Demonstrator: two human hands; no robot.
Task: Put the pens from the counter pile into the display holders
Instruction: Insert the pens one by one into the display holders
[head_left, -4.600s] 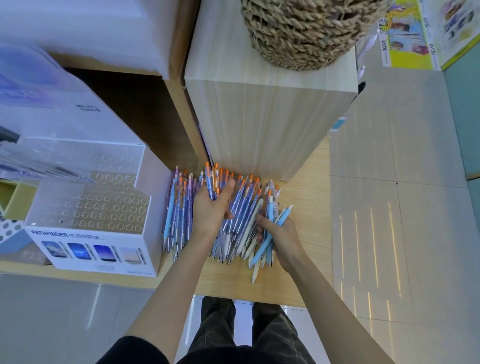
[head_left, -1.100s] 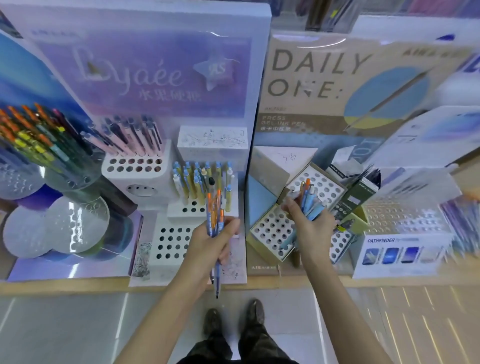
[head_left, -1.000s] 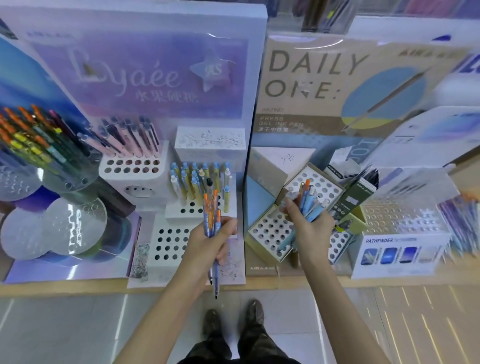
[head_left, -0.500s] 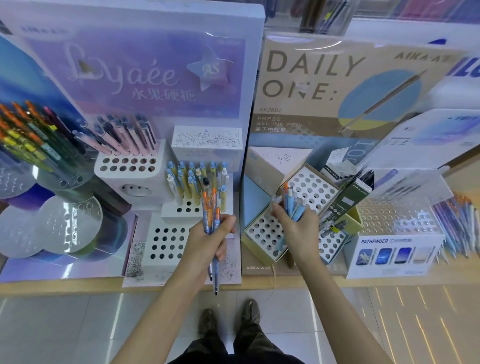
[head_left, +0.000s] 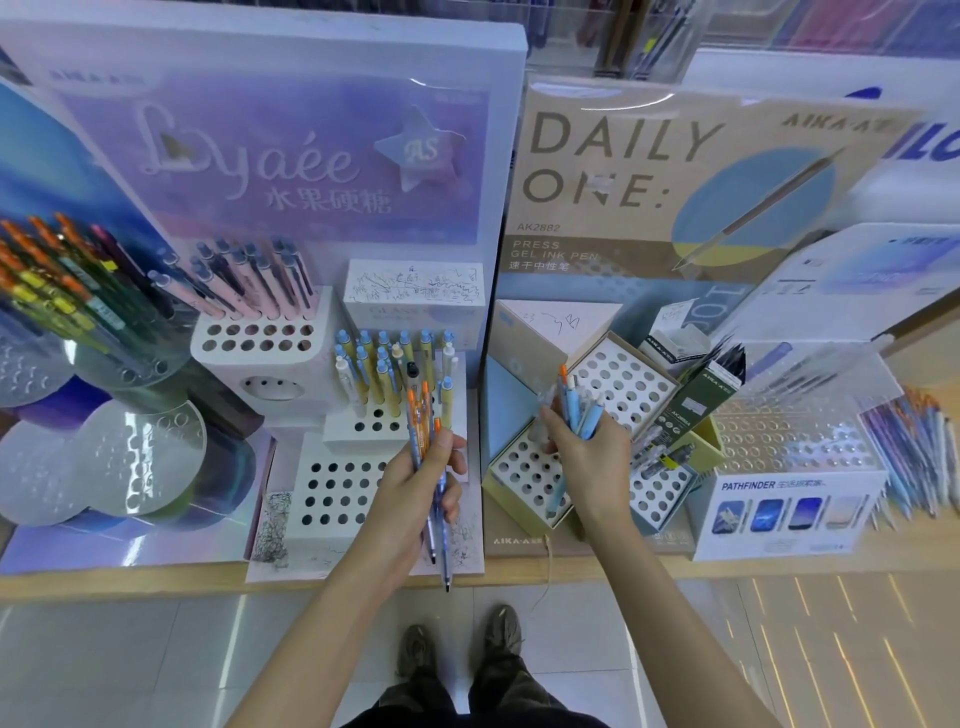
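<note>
Few pens (head_left: 420, 431) clutched: left hand (head_left: 415, 488), right hand (head_left: 587, 462) (both curled).

Big glare streaks on the purple printed cardboard backboard (head_left: 291, 156), a glossy laminate. Next to it the beige "DAILY ONE:" card panel (head_left: 649, 171) reads matt and papery. Down to the white stepped cardboard holders with round holes (head_left: 322, 499): smooth, matt, scribbled with ink. Clear, shiny plastic barrels on the orange-capped pens (head_left: 423, 431), a softer satin plastic on the pale blue pens (head_left: 579, 410). Glints off the transparent acrylic perforated rack (head_left: 795, 441). The round iridescent plastic discs (head_left: 140, 457) shine like mirror film. Matt wood grain on the pale counter edge (head_left: 130, 577), and the grey floor tiles (head_left: 104, 665) are polished and reflect light.
</note>
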